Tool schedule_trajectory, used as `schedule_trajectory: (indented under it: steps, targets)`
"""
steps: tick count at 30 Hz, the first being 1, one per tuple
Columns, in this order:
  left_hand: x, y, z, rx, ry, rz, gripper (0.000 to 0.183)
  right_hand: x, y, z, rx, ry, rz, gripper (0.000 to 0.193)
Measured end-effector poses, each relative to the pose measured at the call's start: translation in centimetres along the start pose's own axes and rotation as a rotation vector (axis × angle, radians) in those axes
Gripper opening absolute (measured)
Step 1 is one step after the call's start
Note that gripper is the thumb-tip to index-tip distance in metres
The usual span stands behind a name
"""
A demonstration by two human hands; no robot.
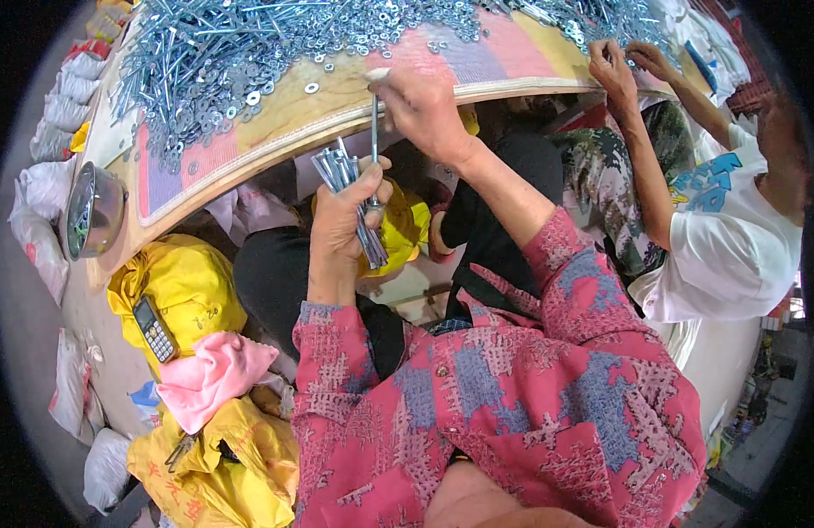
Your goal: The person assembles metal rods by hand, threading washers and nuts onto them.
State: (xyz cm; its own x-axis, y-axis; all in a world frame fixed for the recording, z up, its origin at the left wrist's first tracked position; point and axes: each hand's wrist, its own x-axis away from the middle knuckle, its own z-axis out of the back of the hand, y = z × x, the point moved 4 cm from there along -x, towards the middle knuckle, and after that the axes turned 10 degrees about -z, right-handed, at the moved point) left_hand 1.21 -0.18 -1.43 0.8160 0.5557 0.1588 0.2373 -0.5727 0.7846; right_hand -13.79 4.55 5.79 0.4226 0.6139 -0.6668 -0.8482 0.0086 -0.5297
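Observation:
My left hand (347, 204) is closed around a bundle of long silvery bolts (336, 167), whose ends stick out above and below the fist. One bolt (374, 132) stands upright apart from the bundle, its lower part under my left thumb. At that bolt's upper end, my right hand (424, 113) is pinched closed, just off the table's front edge. A pale covering or piece shows at the fingertips; whether a small washer or nut is between them is hidden. Beyond my hands, a large heap of loose bolts and flat washers (240, 88) spreads over the table.
The striped table top (275, 114) has a curved pale rim. A metal bowl (97, 211) stands at its left corner. Yellow sacks (191, 282), a keypad phone (154, 330) and a pink cloth (215, 374) lie at my left. On the right, a co-worker's hands (611, 70) reach the heap.

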Motion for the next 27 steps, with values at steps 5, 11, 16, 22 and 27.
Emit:
schedule_trajectory:
  steps: [5,11,16,22,27]
  targets:
    - [-0.5,1.1,1.0,0.102,0.146,-0.122,0.023,2.0,0.5,-1.3,-0.072,-0.393,0.018,0.019]
    - [-0.6,0.7,-0.2,-0.073,0.099,-0.120,0.032,-5.0,8.5,-2.8,0.607,-0.161,-0.116,0.024]
    - [-0.3,1.2,0.4,-0.128,0.128,-0.139,0.031,-5.6,7.4,-3.3,0.513,-0.161,-0.126,0.022]
    - [0.1,1.5,0.5,-0.173,0.089,-0.113,0.025,-1.5,3.3,-3.2,-0.795,-0.269,-0.827,0.020]
    - [0.4,1.4,1.5,-0.072,0.077,-0.068,0.026,-1.4,1.0,-3.3,-0.722,-0.239,-0.776,0.019]
